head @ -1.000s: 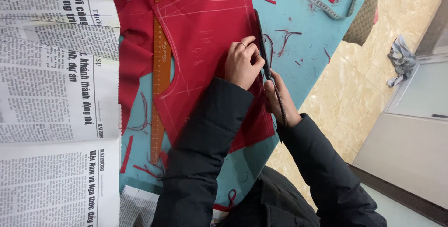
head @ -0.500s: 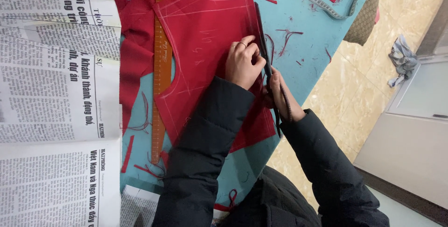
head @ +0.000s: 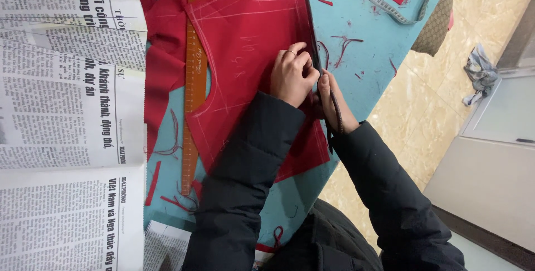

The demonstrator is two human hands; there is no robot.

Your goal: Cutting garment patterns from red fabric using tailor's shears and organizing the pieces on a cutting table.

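A red fabric panel (head: 245, 53) with white chalk lines lies flat on a light blue table (head: 356, 31). My left hand (head: 291, 74) presses down on the panel near its right edge, fingers curled, a ring on one finger. My right hand (head: 334, 103) grips long dark scissors (head: 315, 53) whose blades run along the panel's right edge. Both arms wear black padded sleeves. A wooden ruler (head: 193, 76) lies along the panel's left side.
Newspaper sheets (head: 67, 120) cover the table's left part. More red cloth (head: 164, 59) lies under the ruler, with red scraps and threads (head: 345, 42) scattered about. A measuring tape (head: 384, 0) and a red piece sit at the top. A tiled floor (head: 423, 98) lies to the right.
My hands and the scissors have shifted a little further along the panel's right edge. The fabric and ruler lie as before.
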